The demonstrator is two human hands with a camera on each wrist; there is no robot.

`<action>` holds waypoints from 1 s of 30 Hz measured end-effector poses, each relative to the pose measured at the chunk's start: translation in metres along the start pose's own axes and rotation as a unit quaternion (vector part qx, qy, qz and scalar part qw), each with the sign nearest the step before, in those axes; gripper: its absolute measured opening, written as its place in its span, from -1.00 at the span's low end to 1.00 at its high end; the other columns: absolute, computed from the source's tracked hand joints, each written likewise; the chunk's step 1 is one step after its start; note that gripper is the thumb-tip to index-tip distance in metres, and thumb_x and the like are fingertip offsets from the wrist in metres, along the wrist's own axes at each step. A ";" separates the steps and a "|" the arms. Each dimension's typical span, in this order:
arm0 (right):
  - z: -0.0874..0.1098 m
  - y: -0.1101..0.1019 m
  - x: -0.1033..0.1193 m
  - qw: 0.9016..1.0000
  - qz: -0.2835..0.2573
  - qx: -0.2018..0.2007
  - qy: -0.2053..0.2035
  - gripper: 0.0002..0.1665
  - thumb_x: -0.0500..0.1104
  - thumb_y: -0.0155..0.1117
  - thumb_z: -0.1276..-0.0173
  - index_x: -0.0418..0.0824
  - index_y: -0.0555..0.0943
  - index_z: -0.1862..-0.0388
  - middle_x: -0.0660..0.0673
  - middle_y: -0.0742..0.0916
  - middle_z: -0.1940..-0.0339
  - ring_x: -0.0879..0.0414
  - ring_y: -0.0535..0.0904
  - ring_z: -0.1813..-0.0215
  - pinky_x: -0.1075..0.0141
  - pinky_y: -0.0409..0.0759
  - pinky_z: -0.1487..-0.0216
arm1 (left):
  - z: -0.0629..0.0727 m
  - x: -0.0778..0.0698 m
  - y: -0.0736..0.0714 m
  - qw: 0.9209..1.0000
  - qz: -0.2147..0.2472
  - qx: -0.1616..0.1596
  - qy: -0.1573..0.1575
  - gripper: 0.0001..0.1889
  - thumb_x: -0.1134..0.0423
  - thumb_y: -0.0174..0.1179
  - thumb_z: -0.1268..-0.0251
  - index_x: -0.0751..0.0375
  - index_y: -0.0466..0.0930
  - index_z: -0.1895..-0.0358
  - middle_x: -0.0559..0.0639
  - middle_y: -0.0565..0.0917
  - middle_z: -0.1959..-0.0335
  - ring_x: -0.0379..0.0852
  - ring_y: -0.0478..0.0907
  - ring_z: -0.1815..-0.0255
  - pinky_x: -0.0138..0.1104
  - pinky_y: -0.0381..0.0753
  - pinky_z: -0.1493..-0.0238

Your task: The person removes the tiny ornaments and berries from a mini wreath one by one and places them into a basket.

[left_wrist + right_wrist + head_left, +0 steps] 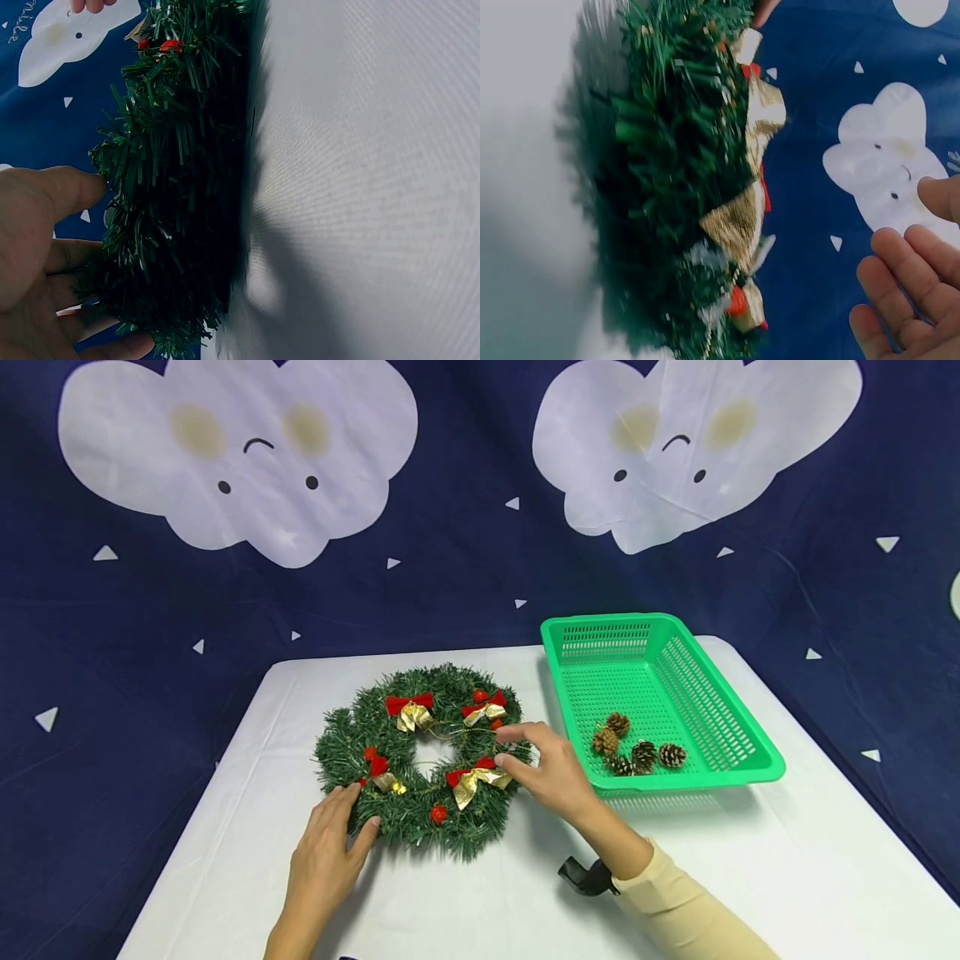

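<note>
A green wreath [450, 839] lies on the white table, dressed with red bows [410, 703], gold ribbon tails [472, 787] and red berries [438, 813]. My left hand [324, 852] touches the wreath's lower left side, thumb apart from the fingers; the left wrist view shows those fingers [79, 255] loosely spread against the greenery. Over the wreath's right side hovers my right hand [551, 768], its thumb and forefinger apart. Nothing shows between its fingers [900, 285] in the right wrist view. A thin gold bead string [457, 732] crosses the wreath's centre near that hand.
A green plastic basket [765, 768] stands at the table's right, with several pine cones [643, 755] at its near end. By my right wrist is a black object [587, 877]. A dark blue cloth with clouds [465, 602] hangs behind the table.
</note>
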State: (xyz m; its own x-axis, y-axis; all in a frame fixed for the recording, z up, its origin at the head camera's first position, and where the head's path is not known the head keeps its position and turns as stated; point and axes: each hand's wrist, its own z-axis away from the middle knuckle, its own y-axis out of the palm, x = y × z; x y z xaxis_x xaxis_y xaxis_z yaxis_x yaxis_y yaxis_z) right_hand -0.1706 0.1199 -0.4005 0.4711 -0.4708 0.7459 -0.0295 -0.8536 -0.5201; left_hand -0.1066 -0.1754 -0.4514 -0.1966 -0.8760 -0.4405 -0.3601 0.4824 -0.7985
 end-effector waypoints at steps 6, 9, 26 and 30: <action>0.001 0.015 0.004 1.000 0.004 0.009 -0.023 -0.62 -0.17 0.41 -0.13 -0.19 0.63 0.05 -0.07 0.72 0.07 0.02 0.60 -0.06 0.02 0.56 -0.13 | 0.000 0.000 0.001 1.000 -0.001 -0.001 0.000 -0.41 0.11 0.25 -0.21 0.32 0.41 -0.26 0.28 0.51 -0.23 0.19 0.37 -0.29 0.15 0.49 -0.10; 0.002 0.022 0.005 0.999 0.009 0.008 -0.042 -0.64 -0.17 0.42 -0.11 -0.19 0.65 0.07 -0.05 0.73 0.07 0.05 0.60 -0.05 0.08 0.57 -0.11 | 0.001 0.001 0.001 1.000 -0.001 -0.002 -0.001 -0.41 0.10 0.25 -0.21 0.31 0.41 -0.26 0.27 0.51 -0.23 0.18 0.37 -0.29 0.15 0.49 -0.10; 0.008 0.053 0.012 0.990 0.074 0.057 -0.103 -0.67 -0.11 0.40 -0.15 -0.11 0.65 0.08 0.03 0.72 0.15 0.15 0.56 0.01 0.21 0.60 -0.02 | 0.000 0.001 0.000 1.000 -0.002 -0.002 0.003 -0.41 0.11 0.25 -0.20 0.32 0.41 -0.26 0.28 0.50 -0.23 0.19 0.37 -0.29 0.16 0.49 -0.09; 0.009 0.060 0.011 0.984 0.088 0.062 -0.141 -0.67 -0.12 0.40 -0.15 -0.14 0.65 0.08 0.04 0.73 0.18 0.18 0.56 0.06 0.29 0.58 0.01 | 0.000 0.002 0.001 1.000 -0.001 -0.005 0.004 -0.41 0.11 0.27 -0.19 0.32 0.41 -0.26 0.28 0.51 -0.22 0.19 0.38 -0.29 0.15 0.49 -0.10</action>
State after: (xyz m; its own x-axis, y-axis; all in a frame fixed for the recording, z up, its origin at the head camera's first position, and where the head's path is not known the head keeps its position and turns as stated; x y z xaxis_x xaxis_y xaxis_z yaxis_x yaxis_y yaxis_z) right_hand -0.1590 0.0653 -0.4278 0.6950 -0.5132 0.5037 -0.0336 -0.7229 -0.6902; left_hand -0.1071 -0.1765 -0.4528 -0.2029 -0.8770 -0.4355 -0.3697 0.4804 -0.7953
